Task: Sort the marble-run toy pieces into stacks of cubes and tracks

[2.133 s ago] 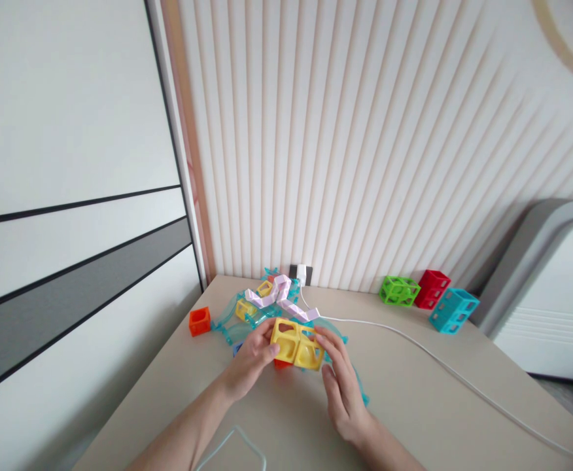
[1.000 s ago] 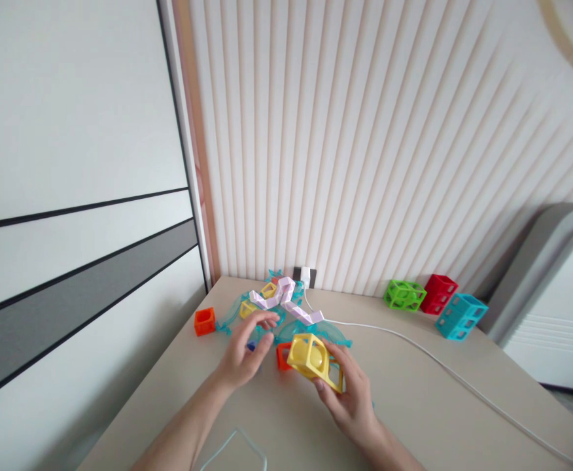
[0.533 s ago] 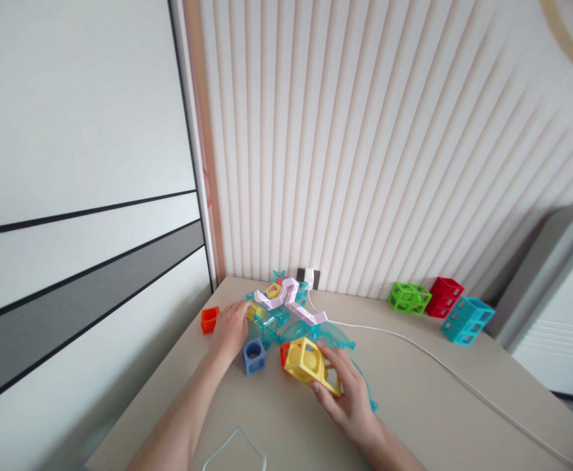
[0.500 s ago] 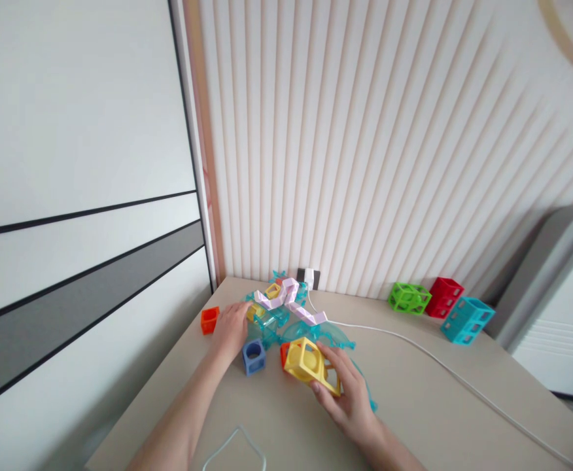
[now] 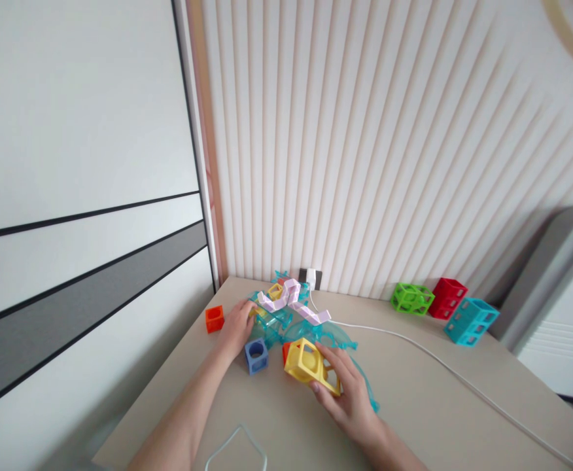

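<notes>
My right hand is closed on a yellow block piece with round and square openings, held above the front of the table. Partly behind it is a red block. My left hand reaches to the left side of the teal translucent pieces, its fingertips at a small yellow block that they partly cover. A blue cube sits just right of my left wrist, an orange cube to the left. A lilac faceted chain lies over the teal pieces.
Green, red and turquoise joined blocks stand at the back right of the table. A white cable runs from a wall plug across the right side. A thin pale loop lies in front.
The whole view has shifted slightly. My left fingers have moved a little right, drawing closer around the small yellow block. My right hand still holds the yellow piece.
</notes>
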A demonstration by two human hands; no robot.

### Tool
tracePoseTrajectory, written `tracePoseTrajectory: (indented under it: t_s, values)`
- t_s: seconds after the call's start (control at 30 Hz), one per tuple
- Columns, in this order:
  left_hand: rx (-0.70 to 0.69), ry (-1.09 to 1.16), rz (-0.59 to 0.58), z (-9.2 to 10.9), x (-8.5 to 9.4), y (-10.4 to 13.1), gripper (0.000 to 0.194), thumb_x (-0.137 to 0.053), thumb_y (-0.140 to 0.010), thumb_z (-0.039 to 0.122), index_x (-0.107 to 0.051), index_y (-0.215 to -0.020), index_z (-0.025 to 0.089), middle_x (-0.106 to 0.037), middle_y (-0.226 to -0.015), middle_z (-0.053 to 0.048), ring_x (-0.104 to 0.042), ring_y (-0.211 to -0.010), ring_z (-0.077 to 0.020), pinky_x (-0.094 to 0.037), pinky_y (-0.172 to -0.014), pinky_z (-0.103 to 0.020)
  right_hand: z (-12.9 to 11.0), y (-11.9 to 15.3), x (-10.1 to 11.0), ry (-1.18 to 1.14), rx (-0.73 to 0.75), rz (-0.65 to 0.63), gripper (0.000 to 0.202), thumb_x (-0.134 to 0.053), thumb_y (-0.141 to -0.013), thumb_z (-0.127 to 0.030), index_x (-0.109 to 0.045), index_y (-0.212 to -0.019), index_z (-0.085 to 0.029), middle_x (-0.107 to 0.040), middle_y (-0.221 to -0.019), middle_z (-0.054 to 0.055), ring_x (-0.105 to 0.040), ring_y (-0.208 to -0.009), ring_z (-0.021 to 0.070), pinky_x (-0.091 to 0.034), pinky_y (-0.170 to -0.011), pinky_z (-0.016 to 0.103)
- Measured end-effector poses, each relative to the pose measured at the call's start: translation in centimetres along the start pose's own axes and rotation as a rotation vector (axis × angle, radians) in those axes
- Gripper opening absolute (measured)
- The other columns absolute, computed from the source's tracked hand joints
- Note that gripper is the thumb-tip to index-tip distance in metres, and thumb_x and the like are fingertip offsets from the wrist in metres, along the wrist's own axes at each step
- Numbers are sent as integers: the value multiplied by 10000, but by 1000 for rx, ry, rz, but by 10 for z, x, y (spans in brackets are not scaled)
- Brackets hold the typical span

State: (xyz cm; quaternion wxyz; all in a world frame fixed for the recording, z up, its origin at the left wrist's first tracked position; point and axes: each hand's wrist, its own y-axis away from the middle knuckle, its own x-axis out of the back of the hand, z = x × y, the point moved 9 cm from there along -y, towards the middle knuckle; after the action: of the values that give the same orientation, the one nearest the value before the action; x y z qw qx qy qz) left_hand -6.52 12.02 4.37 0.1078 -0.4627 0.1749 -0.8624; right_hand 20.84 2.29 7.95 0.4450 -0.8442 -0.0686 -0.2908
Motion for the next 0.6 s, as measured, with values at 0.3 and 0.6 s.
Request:
tracePoseTrajectory:
  t_s: [0.3, 0.6]
  values:
    - [-48, 32, 99, -4, -2, -4, 282, -445, -942, 117, -699, -1005, 224, -641, -1228, -76, -656, -1139, -240, -533, -1010, -408, -5, -3, 2, 16, 12, 13, 462, -632, -960, -345, -548, -1402, -237, -703, -1051, 91, -680, -892, 226, -591, -811, 331]
    - [-137, -31, 144, 7, 4, -4, 287, -458, -953, 121, -706, -1002, 257, -658, -1222, -55, -664, -1108, -229, -540, -972, -369, -3, -3, -3, 10, 3, -16, 463, -613, -974, -363, -527, -1413, -244, -693, -1038, 92, -666, -867, 228, -586, -788, 342]
